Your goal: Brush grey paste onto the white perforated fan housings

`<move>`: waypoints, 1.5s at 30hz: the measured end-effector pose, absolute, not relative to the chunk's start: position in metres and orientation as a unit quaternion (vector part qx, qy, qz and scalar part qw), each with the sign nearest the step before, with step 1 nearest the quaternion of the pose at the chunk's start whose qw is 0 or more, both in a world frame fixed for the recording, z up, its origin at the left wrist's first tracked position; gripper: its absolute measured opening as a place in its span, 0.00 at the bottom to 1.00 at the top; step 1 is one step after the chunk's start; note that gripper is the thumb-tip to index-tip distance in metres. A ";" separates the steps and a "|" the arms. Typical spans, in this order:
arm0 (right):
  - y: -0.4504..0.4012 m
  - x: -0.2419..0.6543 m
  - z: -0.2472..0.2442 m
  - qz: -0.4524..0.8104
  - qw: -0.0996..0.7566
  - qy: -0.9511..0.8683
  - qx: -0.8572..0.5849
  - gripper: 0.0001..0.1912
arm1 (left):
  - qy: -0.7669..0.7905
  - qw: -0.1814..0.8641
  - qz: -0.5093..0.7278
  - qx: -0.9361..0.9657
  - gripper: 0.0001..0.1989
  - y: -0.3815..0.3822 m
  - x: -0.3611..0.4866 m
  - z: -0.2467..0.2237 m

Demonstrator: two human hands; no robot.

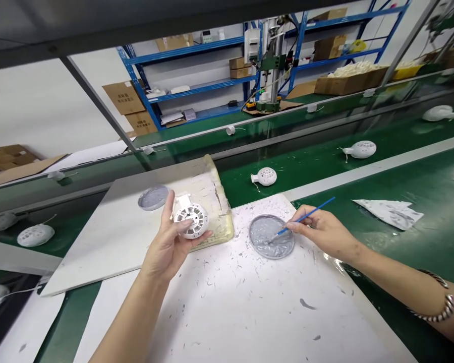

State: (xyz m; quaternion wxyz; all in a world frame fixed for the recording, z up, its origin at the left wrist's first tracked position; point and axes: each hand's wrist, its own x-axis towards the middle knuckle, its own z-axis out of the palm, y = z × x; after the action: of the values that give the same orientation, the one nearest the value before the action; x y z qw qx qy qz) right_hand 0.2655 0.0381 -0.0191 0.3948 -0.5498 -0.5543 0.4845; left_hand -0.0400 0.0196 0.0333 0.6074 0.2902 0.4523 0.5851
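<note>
My left hand (172, 242) grips a round white plastic housing (197, 222) with a ring of slots, the thumb pressed across its face. Between the fingers of my right hand (318, 229) is a thin blue brush (306, 214). Its tip rests in grey paste that fills a shallow round dish (252, 247). The dish sits on a white board (245, 307) speckled with grey smears. Behind my left hand lies another round patch or lid of grey paste (154, 197).
Similar white housings (267, 176) with short wires lie along the green belt beyond. A paste-smeared white scrap (389, 212) lies at the right. A yellowed padded edge (227, 222) borders the left-hand board (109, 237). Blue shelves (204, 88) and cardboard boxes (124, 98) stand behind.
</note>
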 end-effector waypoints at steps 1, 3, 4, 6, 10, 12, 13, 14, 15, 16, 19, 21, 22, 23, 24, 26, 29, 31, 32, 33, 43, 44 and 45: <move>0.039 0.266 -0.020 0.513 0.407 -0.514 -0.554 0.21 | 0.451 0.602 0.585 0.304 0.44 0.018 -0.037 0.035; 0.042 0.267 -0.023 0.545 0.426 -0.465 -0.553 0.23 | 0.444 0.594 0.586 0.326 0.40 0.016 -0.031 0.037; 0.044 0.268 -0.025 0.554 0.432 -0.451 -0.550 0.23 | 0.442 0.593 0.583 0.335 0.37 0.016 -0.029 0.037; 0.046 0.271 -0.028 0.581 0.442 -0.413 -0.544 0.24 | 0.438 0.600 0.571 0.350 0.29 0.017 -0.028 0.034; 0.049 0.275 -0.030 0.639 0.446 -0.334 -0.531 0.22 | 0.419 0.630 0.536 0.375 0.18 0.020 -0.026 0.025; 0.048 0.276 -0.029 0.660 0.446 -0.301 -0.523 0.21 | 0.418 0.642 0.522 0.376 0.17 0.020 -0.022 0.022; 0.048 0.276 -0.029 0.669 0.446 -0.289 -0.519 0.21 | 0.422 0.644 0.519 0.372 0.17 0.019 -0.019 0.022; 0.047 0.277 -0.029 0.676 0.446 -0.280 -0.515 0.20 | 0.428 0.644 0.518 0.365 0.17 0.018 -0.016 0.023; 0.047 0.277 -0.030 0.681 0.446 -0.274 -0.511 0.20 | 0.434 0.646 0.519 0.355 0.18 0.017 -0.013 0.024; 0.046 0.278 -0.031 0.684 0.448 -0.272 -0.508 0.19 | 0.437 0.649 0.518 0.345 0.20 0.015 -0.010 0.025; 0.044 0.279 -0.035 0.676 0.463 -0.283 -0.500 0.16 | 0.431 0.671 0.499 0.340 0.27 0.011 -0.006 0.024; 0.044 0.280 -0.039 0.662 0.477 -0.294 -0.497 0.15 | 0.415 0.682 0.479 0.365 0.31 0.009 -0.005 0.020; 0.044 0.280 -0.040 0.655 0.483 -0.299 -0.497 0.15 | 0.407 0.685 0.468 0.383 0.32 0.009 -0.006 0.017; 0.044 0.280 -0.041 0.649 0.489 -0.303 -0.498 0.15 | 0.399 0.686 0.458 0.402 0.31 0.009 -0.006 0.014; 0.044 0.280 -0.041 0.643 0.494 -0.307 -0.498 0.15 | 0.390 0.686 0.448 0.420 0.31 0.009 -0.006 0.010; 0.044 0.279 -0.039 0.635 0.501 -0.312 -0.498 0.16 | 0.377 0.688 0.427 0.450 0.29 0.008 -0.006 0.005; 0.044 0.278 -0.031 0.628 0.507 -0.319 -0.498 0.17 | 0.364 0.694 0.406 0.469 0.26 0.006 -0.003 0.000; 0.043 0.277 -0.024 0.626 0.508 -0.322 -0.496 0.17 | 0.366 0.696 0.396 0.474 0.24 0.003 -0.001 -0.002; 0.043 0.276 -0.020 0.626 0.508 -0.324 -0.494 0.17 | 0.373 0.692 0.391 0.478 0.23 0.002 0.000 -0.002; 0.042 0.275 -0.016 0.627 0.508 -0.324 -0.493 0.16 | 0.384 0.685 0.387 0.484 0.22 0.000 0.002 -0.003; 0.029 0.245 0.020 0.599 0.521 -0.426 -0.434 0.16 | 0.438 0.718 0.410 0.353 0.18 -0.004 0.019 0.002; 0.027 0.242 0.020 0.579 0.518 -0.453 -0.437 0.16 | 0.434 0.728 0.411 0.337 0.18 -0.005 0.020 0.003; 0.025 0.239 0.021 0.552 0.515 -0.481 -0.445 0.16 | 0.428 0.734 0.414 0.326 0.17 -0.005 0.021 0.004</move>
State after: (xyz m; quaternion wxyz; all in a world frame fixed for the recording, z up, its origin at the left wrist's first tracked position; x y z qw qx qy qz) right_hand 0.2388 0.0246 0.0209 0.5145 -0.4455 -0.4813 0.5524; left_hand 0.0205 -0.0052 0.0037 0.7344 0.3262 0.4279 0.4136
